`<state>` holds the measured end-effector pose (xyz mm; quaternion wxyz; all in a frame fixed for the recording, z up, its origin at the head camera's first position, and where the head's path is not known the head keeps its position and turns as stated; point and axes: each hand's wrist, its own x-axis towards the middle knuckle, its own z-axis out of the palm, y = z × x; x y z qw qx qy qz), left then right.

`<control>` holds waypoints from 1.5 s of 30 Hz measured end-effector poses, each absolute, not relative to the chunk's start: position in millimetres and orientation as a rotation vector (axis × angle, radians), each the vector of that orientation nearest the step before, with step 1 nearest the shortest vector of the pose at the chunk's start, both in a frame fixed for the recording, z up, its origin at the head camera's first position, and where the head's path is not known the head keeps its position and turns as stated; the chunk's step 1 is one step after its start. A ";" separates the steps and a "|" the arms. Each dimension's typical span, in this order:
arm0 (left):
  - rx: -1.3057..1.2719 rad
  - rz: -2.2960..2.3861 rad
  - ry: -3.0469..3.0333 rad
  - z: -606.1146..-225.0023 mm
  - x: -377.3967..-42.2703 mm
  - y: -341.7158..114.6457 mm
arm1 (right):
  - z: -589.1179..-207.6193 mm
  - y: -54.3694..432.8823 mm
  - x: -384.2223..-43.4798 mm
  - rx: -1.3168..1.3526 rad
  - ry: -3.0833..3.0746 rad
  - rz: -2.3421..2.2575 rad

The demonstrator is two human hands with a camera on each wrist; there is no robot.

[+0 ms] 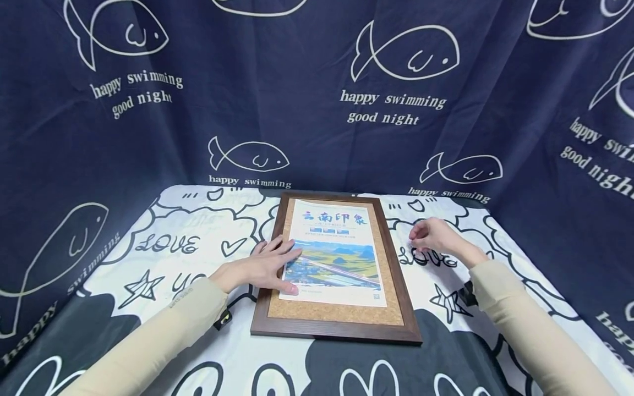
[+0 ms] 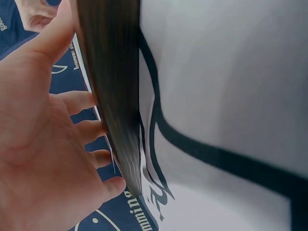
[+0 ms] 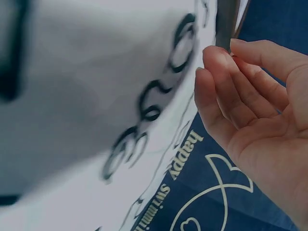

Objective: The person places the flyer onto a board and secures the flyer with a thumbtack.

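A brown-framed cork board [image 1: 396, 308] lies flat on the table. On its cork sits a printed poster [image 1: 332, 269] with Chinese characters above a landscape picture; its top left corner lifts slightly. My left hand [image 1: 267, 267] rests across the board's left side, fingers spread over the poster's left edge. In the left wrist view the dark wooden frame [image 2: 108, 72] passes beside those fingers. To the right of the board hovers my right hand [image 1: 433, 236], thumb and forefinger tips brought together. I cannot tell whether a small item is between these fingertips [image 3: 238, 45].
A white tablecloth [image 1: 168, 220] with black doodles and lettering covers the table. Dark blue curtains [image 1: 317, 99] printed with fish and words hang behind it and at both sides. A small black device [image 1: 224, 319] is at the left wrist.
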<state>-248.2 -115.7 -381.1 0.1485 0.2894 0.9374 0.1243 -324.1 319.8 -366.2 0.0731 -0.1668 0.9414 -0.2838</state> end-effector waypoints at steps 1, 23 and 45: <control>0.826 0.357 2.696 -380.1 -247.9 -115.6 | -364.0 316.9 -327.0 -0.503 2.829 -0.857; 0.748 0.339 2.684 -381.4 -242.6 -107.7 | -352.3 201.3 -393.6 -0.584 2.958 -0.767; 0.711 0.310 2.706 -382.5 -242.9 -107.2 | -367.5 131.3 -430.1 -0.582 3.098 -0.549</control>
